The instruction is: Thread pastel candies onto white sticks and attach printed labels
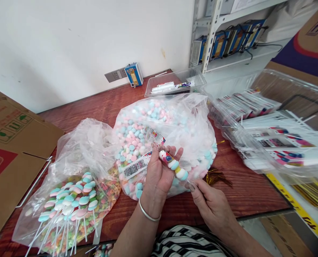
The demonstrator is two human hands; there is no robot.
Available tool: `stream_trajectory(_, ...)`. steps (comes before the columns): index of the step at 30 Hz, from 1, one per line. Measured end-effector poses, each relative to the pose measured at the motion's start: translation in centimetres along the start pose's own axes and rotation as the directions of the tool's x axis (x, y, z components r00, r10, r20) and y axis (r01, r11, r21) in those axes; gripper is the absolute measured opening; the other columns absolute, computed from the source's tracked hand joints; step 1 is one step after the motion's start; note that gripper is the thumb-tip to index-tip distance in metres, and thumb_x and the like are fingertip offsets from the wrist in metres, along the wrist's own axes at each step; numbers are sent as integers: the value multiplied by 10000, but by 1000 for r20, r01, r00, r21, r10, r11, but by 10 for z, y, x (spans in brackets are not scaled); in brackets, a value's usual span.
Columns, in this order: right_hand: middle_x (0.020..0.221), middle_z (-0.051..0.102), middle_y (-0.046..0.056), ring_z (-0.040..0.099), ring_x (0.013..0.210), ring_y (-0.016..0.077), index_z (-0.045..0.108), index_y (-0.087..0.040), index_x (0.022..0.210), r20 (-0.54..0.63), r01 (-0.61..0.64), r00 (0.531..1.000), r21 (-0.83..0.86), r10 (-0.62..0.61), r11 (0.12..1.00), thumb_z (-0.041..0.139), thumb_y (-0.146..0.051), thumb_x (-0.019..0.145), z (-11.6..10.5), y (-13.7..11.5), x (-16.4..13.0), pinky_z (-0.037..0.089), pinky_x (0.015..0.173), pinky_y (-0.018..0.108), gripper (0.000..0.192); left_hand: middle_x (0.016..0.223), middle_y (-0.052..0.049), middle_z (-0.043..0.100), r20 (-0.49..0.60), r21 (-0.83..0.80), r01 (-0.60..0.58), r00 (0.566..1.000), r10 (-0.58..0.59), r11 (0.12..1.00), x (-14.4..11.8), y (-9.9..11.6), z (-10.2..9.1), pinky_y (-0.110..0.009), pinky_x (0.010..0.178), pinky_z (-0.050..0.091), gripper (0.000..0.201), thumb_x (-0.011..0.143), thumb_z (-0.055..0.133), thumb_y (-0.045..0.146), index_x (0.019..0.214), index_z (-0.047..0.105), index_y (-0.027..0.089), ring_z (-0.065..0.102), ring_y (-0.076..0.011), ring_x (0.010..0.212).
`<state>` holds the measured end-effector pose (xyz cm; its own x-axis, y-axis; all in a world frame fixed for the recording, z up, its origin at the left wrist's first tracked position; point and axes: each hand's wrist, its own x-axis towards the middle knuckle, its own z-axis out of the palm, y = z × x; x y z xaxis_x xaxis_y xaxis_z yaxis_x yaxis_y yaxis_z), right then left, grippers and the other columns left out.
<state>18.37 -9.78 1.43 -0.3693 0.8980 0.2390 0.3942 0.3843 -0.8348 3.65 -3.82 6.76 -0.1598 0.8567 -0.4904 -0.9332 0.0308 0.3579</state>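
My left hand [160, 175] is turned palm up, its fingers curled around a printed clear plastic wrapper [134, 168]. The far end of a marshmallow candy skewer [179, 171] lies at those fingers, partly covered by a red and blue printed part; I cannot tell how far inside the wrapper it is. White, blue and yellow sweets show along the skewer. At its near end, my right hand [214, 201] pinches the stick between thumb and forefinger. Beneath both hands is a large clear bag [191, 135] of pastel marshmallows.
Finished-looking candy skewers [76, 198] lie on a bag of ring sweets [109, 192] at left. At right, a clear bin [228, 130] holds printed wrappers and white sticks. A clear tray [148, 93], a small blue device [133, 75] and a cardboard box [20, 142] stand around.
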Motion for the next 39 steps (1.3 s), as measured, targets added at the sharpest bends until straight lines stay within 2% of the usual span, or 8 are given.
stream_trajectory(5, 580, 494, -47, 479, 477, 114, 479, -222, 743, -29, 50, 998, -97, -53, 994, 389, -238, 1002, -2, -2, 2, 334, 486, 226, 275, 684, 32, 588, 146, 71, -33, 989, 22, 997, -4, -5, -6, -427, 984, 511, 120, 882, 645, 265, 860, 634, 148, 610, -80, 621)
stream_trajectory(11, 542, 546, -11, 541, 449, 144, 532, -189, 772, -107, 157, 969, -428, -223, 890, 378, -208, 999, 1, 1, 4, 336, 507, 269, 276, 693, 11, 596, 19, 99, -61, 998, 59, 993, -10, -24, -6, -389, 896, 545, 172, 888, 629, 270, 766, 608, 150, 621, -105, 632)
stream_trajectory(16, 554, 573, -11, 562, 462, 146, 530, -199, 778, -38, 128, 988, -323, -148, 938, 350, -223, 1007, -2, -1, 7, 342, 489, 263, 292, 771, -8, 624, 115, 85, -38, 993, 28, 996, -5, -17, -11, -381, 892, 542, 204, 867, 658, 347, 853, 639, 144, 655, -137, 732)
stream_trajectory(20, 652, 651, 6, 607, 530, 148, 574, -182, 910, -10, 80, 996, -216, -84, 973, 379, -248, 1015, -2, -1, 5, 395, 522, 246, 232, 729, 42, 587, 216, 57, -56, 975, 42, 997, 8, -3, -13, -289, 835, 543, 164, 857, 675, 235, 997, 643, 155, 611, -72, 650)
stream_trajectory(23, 708, 704, 52, 634, 557, 175, 606, -142, 1039, -92, 162, 972, -413, -218, 896, 432, -255, 995, 1, 0, 3, 404, 541, 272, 212, 635, 75, 507, 197, 21, -42, 980, 37, 999, 14, -3, -11, -211, 692, 518, 63, 880, 646, 209, 892, 621, 153, 513, -29, 521)
stream_trajectory(28, 548, 636, 25, 560, 469, 169, 652, -137, 960, -112, 227, 924, -610, -366, 759, 386, -161, 992, 9, 3, 3, 361, 524, 300, 268, 604, 70, 502, 123, 86, -64, 991, 53, 994, 4, -31, -13, -199, 617, 495, 187, 859, 680, 312, 812, 586, 158, 477, -34, 465)
stream_trajectory(35, 543, 603, 14, 576, 463, 154, 592, -163, 832, -156, 159, 951, -495, -267, 854, 348, -215, 1015, 8, 7, 5, 359, 502, 277, 310, 868, -54, 675, 119, 149, -45, 993, 27, 988, 1, -28, -19, -326, 813, 555, 388, 797, 722, 453, 1011, 639, 141, 678, -160, 787)
stream_trajectory(39, 608, 577, -1, 553, 513, 143, 557, -186, 846, -108, 40, 992, -170, -59, 985, 369, -252, 1005, 9, 3, 2, 365, 505, 258, 255, 720, 37, 584, 195, 126, -53, 980, 28, 991, 10, -11, -12, -221, 678, 540, 244, 850, 699, 279, 1048, 636, 152, 584, -58, 584)
